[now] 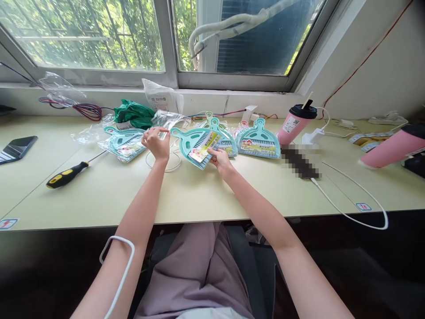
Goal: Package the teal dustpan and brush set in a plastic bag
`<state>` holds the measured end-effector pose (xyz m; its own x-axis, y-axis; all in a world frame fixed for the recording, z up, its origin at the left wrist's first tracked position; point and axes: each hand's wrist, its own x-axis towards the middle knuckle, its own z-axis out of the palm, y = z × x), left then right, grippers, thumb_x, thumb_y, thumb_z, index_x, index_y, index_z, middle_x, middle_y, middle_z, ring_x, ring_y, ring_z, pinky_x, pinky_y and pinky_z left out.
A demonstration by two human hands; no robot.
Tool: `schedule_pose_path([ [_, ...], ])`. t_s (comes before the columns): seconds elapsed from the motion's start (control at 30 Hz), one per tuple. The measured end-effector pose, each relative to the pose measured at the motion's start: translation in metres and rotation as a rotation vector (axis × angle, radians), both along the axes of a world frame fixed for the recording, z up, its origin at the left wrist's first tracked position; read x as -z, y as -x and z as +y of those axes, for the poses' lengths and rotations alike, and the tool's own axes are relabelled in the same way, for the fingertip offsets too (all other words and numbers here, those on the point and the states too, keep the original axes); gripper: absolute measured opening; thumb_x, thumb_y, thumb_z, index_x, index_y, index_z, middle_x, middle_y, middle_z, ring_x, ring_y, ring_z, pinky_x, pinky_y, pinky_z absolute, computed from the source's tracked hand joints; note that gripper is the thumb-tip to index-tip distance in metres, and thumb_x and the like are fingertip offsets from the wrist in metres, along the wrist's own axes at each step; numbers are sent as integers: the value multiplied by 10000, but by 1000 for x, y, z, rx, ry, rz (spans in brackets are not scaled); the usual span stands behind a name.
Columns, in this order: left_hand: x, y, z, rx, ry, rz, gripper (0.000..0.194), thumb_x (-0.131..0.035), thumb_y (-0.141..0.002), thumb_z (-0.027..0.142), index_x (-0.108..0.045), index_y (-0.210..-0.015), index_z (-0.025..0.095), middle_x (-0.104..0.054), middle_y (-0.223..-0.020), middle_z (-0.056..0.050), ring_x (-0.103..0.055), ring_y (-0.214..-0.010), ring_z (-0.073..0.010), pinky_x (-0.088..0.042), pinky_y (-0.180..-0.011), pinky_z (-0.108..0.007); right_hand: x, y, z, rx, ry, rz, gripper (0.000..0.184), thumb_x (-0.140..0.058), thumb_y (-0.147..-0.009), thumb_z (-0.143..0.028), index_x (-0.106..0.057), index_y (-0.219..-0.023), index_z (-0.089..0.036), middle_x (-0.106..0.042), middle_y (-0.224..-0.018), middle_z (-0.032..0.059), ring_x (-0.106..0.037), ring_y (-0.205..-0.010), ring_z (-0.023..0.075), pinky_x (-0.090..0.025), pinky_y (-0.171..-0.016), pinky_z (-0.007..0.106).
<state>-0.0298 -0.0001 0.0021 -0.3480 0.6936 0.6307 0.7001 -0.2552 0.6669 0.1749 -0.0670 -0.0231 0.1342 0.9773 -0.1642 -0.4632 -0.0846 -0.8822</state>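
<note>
My right hand [221,160] grips the lower edge of a teal mini dustpan-and-brush set [195,144] with a colourful label, tilted just above the table. My left hand [155,142] is raised to its left, fingers pinched on a thin clear plastic bag [168,119] that is hard to make out. More teal dustpan sets lie around: a wrapped pile [124,142] at the left, one [224,135] behind the held set, and one [259,141] to the right.
A yellow-and-black screwdriver [68,173] lies at the left, near a phone [18,147]. A pink cup with a straw [295,123], a white cable [358,195], a green bag [133,114] and loose clear wrappers [59,88] sit along the pale green table [199,195] under the window.
</note>
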Motion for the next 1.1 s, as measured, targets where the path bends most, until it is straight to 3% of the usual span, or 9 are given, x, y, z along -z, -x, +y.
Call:
schedule_pose_path([
  [0.13,-10,-7,-7,35,-85,-9,28,-654,-850,257,-653,-848,230,-674,-1080,-46,-502,-1171,-292,-233,-1121,-514,-8,5,-6,65,-17,34,85,-698,-839,-119,-637,-812,-171,-757,-786,20,-720,-707,142,-621,-744,285],
  [0.27,-13,-5,-10,34,-202,37,33,-673,-838,254,-675,-806,244,-694,-1043,-37,-523,-1147,-284,-234,-1126,-512,-15,10,-14,12,0,-20,75,-711,-821,-95,-663,-818,-153,-759,-776,26,-712,-662,141,-621,-706,285],
  [0.43,-12,-6,-8,206,-241,127,48,-694,-825,254,-716,-783,264,-706,-937,-25,-575,-1033,-260,-305,-1082,-485,-15,19,-20,-11,59,-20,88,-687,-814,-51,-678,-785,-134,-752,-733,37,-702,-628,142,-622,-709,302],
  [0.63,-10,-22,-11,259,-260,49,69,-689,-848,281,-741,-806,260,-701,-925,-32,-590,-1031,-246,-323,-1076,-476,-13,18,-16,217,-12,200,65,-687,-823,-112,-656,-828,-168,-751,-809,10,-718,-747,145,-617,-797,317],
  [0.77,-8,-29,-12,313,-315,-21,101,-687,-861,326,-761,-870,259,-678,-1066,-52,-582,-1077,-235,-392,-1026,-431,-8,9,-10,289,-87,205,76,-692,-819,-145,-660,-876,-182,-753,-879,3,-722,-836,156,-611,-847,338],
  [0.93,-4,-41,-19,416,-309,65,95,-697,-855,346,-776,-878,298,-668,-1157,-51,-547,-1137,-252,-404,-1036,-461,4,7,-2,175,-56,157,128,-760,-758,-167,-669,-847,-177,-754,-848,17,-717,-814,170,-610,-832,356],
  [1.1,0,-52,-33,459,-306,170,73,-710,-838,360,-762,-878,328,-644,-1225,-35,-482,-1278,-295,-182,-1195,-573,8,8,3,14,-174,102,162,-784,-724,-226,-695,-854,-190,-757,-839,11,-714,-785,177,-607,-802,361],
])
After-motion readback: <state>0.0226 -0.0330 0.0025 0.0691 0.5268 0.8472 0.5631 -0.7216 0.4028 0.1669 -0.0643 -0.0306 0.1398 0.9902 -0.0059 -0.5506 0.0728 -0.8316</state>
